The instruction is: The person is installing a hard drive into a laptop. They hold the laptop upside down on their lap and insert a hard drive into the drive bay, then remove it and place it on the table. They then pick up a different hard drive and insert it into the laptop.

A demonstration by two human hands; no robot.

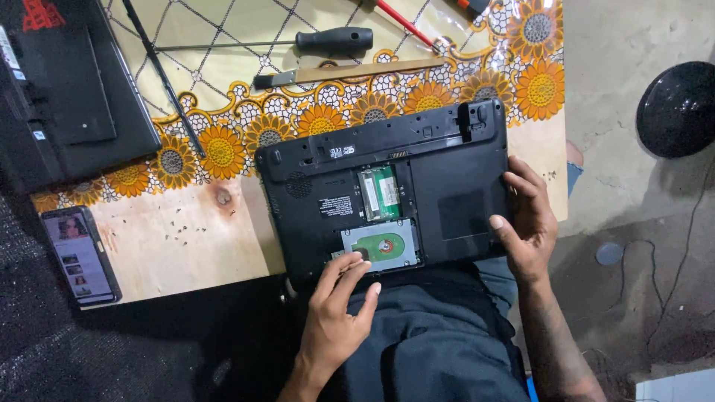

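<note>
A black laptop lies upside down at the near edge of a wooden table, its bottom covers off. In the open bays I see a green memory module and a silver hard drive. My left hand reaches up from my lap, its fingertips resting on the near left edge of the hard drive. My right hand grips the laptop's right edge, thumb on its underside.
A flowered cloth covers the far half of the table. On it lie a black-handled screwdriver, a brush and a red-shafted tool. A second black laptop and a phone sit left. A round black object is on the floor.
</note>
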